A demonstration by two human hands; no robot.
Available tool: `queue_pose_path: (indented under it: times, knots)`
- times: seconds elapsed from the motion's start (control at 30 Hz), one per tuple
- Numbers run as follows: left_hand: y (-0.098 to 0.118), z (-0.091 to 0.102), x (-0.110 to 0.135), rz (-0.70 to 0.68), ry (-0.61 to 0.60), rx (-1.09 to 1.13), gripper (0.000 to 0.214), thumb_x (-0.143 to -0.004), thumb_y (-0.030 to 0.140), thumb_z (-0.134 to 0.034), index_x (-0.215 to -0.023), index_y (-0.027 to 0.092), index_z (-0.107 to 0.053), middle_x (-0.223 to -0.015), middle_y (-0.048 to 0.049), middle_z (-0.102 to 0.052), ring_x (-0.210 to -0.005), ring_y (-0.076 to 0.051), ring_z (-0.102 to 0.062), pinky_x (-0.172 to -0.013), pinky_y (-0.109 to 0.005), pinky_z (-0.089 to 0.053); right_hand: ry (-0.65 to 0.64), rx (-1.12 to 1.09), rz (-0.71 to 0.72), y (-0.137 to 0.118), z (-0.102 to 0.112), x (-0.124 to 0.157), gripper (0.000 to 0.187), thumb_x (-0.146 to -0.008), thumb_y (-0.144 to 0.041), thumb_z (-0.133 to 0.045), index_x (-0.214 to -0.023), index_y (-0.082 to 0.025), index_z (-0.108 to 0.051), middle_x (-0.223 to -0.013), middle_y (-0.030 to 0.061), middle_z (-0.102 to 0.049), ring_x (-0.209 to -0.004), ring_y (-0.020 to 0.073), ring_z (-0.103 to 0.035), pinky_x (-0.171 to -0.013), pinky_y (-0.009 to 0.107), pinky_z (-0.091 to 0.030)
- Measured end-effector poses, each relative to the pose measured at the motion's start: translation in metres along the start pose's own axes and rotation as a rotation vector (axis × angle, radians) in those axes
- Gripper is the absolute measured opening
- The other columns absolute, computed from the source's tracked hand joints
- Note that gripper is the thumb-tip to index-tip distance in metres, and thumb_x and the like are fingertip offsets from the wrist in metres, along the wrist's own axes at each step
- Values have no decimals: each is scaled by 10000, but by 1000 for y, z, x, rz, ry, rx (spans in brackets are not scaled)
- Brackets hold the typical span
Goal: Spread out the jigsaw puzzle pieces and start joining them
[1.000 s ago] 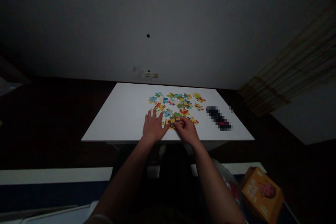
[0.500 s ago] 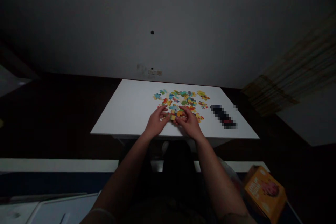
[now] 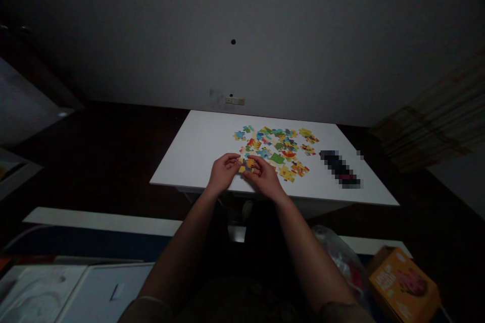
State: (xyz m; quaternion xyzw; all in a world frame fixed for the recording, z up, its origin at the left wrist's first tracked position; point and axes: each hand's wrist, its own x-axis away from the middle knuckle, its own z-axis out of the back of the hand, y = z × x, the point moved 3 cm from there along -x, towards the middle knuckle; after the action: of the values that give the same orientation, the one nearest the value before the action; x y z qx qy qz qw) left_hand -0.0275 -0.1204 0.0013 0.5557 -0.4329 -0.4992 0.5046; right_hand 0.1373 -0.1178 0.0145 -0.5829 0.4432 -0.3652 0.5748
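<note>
Near the front edge of the white table, my left hand [image 3: 223, 172] and my right hand [image 3: 264, 175] face each other. Between them is a yellow and grey jigsaw piece [image 3: 247, 165], perhaps more than one joined together. Fingers and thumbs of both hands grip it from its two sides, hiding its ends. Just beyond and to the right of my hands lie many loose jigsaw pieces [image 3: 278, 158] in yellow, green, blue and red. Some of them overlap.
The white table [image 3: 185, 154] stands before a grey wall. A blurred-out dark object [image 3: 339, 169] lies at its right. An orange box [image 3: 405, 282] and a clear plastic bag [image 3: 337, 250] are at lower right. An open white case [image 3: 102, 292] sits at lower left.
The camera view has swung left, so the table sits further right in it. My hands have moved left across the table with the jigsaw piece, away from the loose pieces.
</note>
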Motion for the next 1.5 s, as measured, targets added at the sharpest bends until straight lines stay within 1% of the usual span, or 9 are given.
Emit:
queue_pose_path:
  times: [0.13, 0.27, 0.37, 0.47, 0.6, 0.83, 1.0, 1.27, 1.5]
  knots:
    - [0, -2, -1, 13, -8, -109, 320, -847, 379, -669, -1109, 196, -654, -1020, -105, -723, -939, -226, -700, -879, -414, -595, 24, 42, -15, 3, 4, 1, 627, -721, -326, -793, -1303, -274, -564, -1090, 52, -709, -969, 222, -708, -897, 413, -598]
    - [4, 5, -3, 7, 27, -128, 369, -859, 380, -670, -1137, 138, -656, -1043, -116, -726, -941, -214, -697, -884, -376, -578, 60, 143, -10, 5, 17, 5, 618, -741, -342, -759, -1322, -274, -558, -1065, 37, -699, -786, 157, -676, -820, 365, -592]
    - [7, 25, -7, 10, 76, -163, 412, -855, 385, -670, -1154, 102, -657, -1044, -116, -723, -901, -203, -684, -866, -373, -561, 55, 206, 19, 2, 33, 16, 539, -789, -335, -715, -1307, -273, -578, -1080, 41, -691, -739, 133, -639, -752, 321, -571]
    - [9, 54, -12, 13, 156, -378, 425, -829, 414, -665, -1156, 144, -690, -991, -77, -739, -832, -185, -685, -813, -345, -561, 79, 302, 35, -4, 56, 30, 419, -831, -346, -680, -1239, -263, -632, -1074, 48, -698, -763, 152, -638, -727, 320, -552]
    - [12, 75, -15, 24, 150, -629, 432, -846, 428, -602, -1185, 180, -703, -1038, -75, -748, -917, -215, -698, -860, -350, -543, 226, 517, 46, -11, 98, 43, 306, -869, -383, -633, -1136, -244, -689, -1019, 56, -720, -841, 208, -658, -783, 360, -545]
    - [18, 66, -7, -35, 107, -1015, 454, -915, 462, -465, -1226, 210, -680, -1038, -97, -738, -940, -280, -672, -834, -390, -510, 565, 1104, 80, -27, 181, 34, 324, -922, -336, -501, -1122, -196, -714, -1119, 127, -711, -1073, 314, -600, -968, 464, -473]
    - [18, 62, -8, -88, 79, -1098, 430, -932, 433, -420, -1182, 208, -688, -1151, -109, -723, -1014, -292, -651, -864, -390, -490, 565, 1383, 33, -35, 221, 11, 392, -913, -270, -470, -1191, -124, -705, -1172, 188, -690, -1150, 350, -561, -1063, 497, -378]
    - [16, 61, -10, -103, 57, -1167, 435, -944, 433, -384, -1176, 212, -678, -1130, -119, -716, -997, -303, -647, -856, -406, -478, 483, 1503, -91, -33, 240, -27, 421, -857, -318, -584, -1213, -127, -702, -1100, 225, -695, -1160, 405, -523, -973, 522, -409]
    - [15, 58, -12, -95, 42, -1225, 438, -932, 414, -388, -1216, 226, -663, -1143, -122, -706, -1013, -308, -641, -863, -421, -479, 457, 1502, -138, -25, 250, -40, 493, -840, -350, -633, -1282, -133, -664, -1082, 222, -690, -1177, 421, -513, -939, 522, -426]
